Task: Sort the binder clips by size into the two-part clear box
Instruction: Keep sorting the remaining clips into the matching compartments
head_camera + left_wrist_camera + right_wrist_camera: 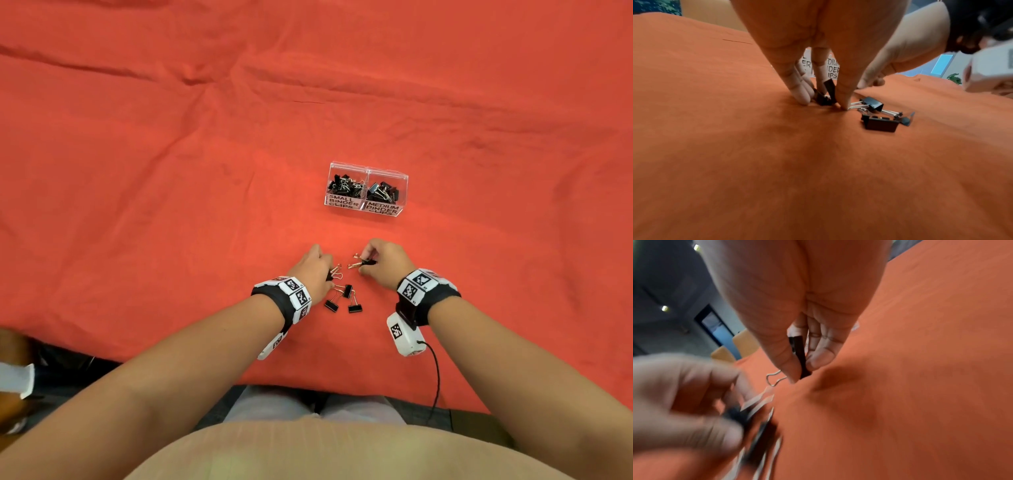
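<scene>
Both hands pinch clips near the desk's near edge: left hand (313,270) one (333,273), right hand (385,262) another (364,263). Three loose clips (346,299) lie between the wrists; box (365,190) beyond.

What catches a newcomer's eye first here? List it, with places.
The wrinkled red-orange cloth fills the whole table. Right of centre on it stands the two-part clear plastic box, labelled SMALL and MEDIUM BINDER CLIPS, black clips in both halves. Nearer the person, the left hand and right hand each pinch a black binder clip, with three loose black binder clips lying between the wrists.
</scene>
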